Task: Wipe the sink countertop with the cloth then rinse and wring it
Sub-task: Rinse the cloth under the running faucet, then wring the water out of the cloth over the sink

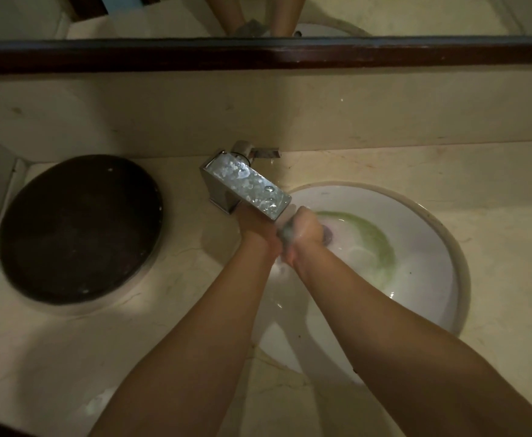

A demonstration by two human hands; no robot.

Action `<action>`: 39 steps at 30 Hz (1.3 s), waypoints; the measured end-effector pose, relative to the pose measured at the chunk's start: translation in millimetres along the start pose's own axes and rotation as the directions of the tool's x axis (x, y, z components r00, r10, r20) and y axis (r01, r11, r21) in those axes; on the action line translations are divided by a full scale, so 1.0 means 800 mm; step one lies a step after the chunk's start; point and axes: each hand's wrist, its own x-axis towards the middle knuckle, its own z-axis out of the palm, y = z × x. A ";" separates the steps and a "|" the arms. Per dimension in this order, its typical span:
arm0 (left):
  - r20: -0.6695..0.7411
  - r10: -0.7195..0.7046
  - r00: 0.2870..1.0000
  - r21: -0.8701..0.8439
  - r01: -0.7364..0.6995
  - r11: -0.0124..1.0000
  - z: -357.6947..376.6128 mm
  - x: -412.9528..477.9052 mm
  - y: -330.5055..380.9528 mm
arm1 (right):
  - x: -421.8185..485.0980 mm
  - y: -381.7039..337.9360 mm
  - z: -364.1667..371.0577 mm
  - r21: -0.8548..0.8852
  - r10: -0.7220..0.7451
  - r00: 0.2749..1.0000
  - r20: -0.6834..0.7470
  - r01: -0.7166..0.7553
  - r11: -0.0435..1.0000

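1. The left hand (256,229) and right hand (306,232) meet just under the spout of the tap (248,183), over the left part of the sink (447,244). Both are closed tight round the cloth (285,232), which is pressed between them. The left fingers are partly hidden by the spout.
2. The knuckles sit very close beneath the tap's metal edge, so a hard upward twist could knock them against it.
3. The hands are near the sink's left rim, so squeezed-out water could splash onto the countertop (126,348) and wet the wiped surface.
4. Greenish water lies in the bowl, and a dropped cloth would soak it up.
5. The cloth is a small, wet, greyish wad, blurred, with a purplish bit poking out past the right hand. Little of it shows.
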 end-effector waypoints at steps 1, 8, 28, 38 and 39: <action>0.006 -0.003 1.000 0.013 0.003 1.000 0.002 -0.004 0.000 | 0.002 0.000 -0.002 -0.058 -0.015 0.999 0.043 0.017 0.998; 0.052 -0.001 0.999 -0.022 0.002 1.000 0.009 -0.021 -0.008 | 0.012 -0.020 -0.018 -0.431 -0.298 0.952 -0.076 0.238 0.871; 0.065 -0.147 0.987 -0.121 0.154 0.981 0.007 -0.025 0.011 | -0.066 -0.094 0.042 -0.439 -0.550 0.662 0.509 0.750 0.495; 0.159 -0.209 0.965 -0.077 0.223 0.972 0.018 -0.063 -0.030 | -0.060 -0.104 -0.057 -0.538 -0.413 0.797 0.442 0.603 0.589; 0.162 -0.221 0.962 -0.046 0.231 0.972 0.020 -0.074 -0.034 | -0.054 -0.107 -0.079 -0.560 -0.332 0.850 0.409 0.522 0.643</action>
